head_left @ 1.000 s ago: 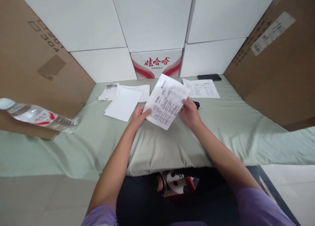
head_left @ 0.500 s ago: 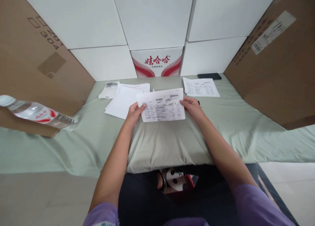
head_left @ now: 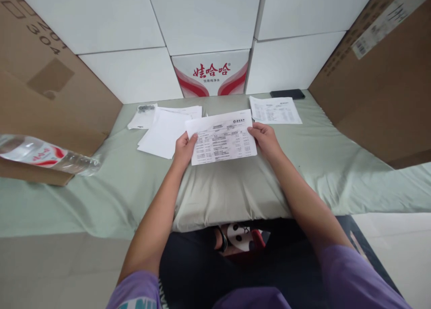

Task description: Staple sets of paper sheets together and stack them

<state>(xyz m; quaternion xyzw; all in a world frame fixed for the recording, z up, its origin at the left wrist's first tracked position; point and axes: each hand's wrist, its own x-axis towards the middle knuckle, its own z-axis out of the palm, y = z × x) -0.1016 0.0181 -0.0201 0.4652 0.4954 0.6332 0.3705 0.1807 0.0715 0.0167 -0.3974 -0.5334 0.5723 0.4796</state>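
A printed sheet of paper (head_left: 222,138) with rows of small text is held level above a pale green pillow (head_left: 229,197). My left hand (head_left: 183,150) pinches its left edge and my right hand (head_left: 266,138) pinches its right edge. To the left of it lies a loose stack of blank white sheets (head_left: 164,132) on the green bedsheet (head_left: 323,156). Another printed sheet (head_left: 274,110) lies flat at the back right.
A plastic water bottle (head_left: 47,156) lies on a brown cardboard box (head_left: 43,98) at the left. A second cardboard box (head_left: 380,80) stands at the right. White boxes and one with red print (head_left: 210,73) line the back. A black phone (head_left: 287,93) lies near them.
The printed sheet was tilted upward and skewed; both hands have turned it level and brought it slightly lower, nearer the pillow. The view has tipped down a little.
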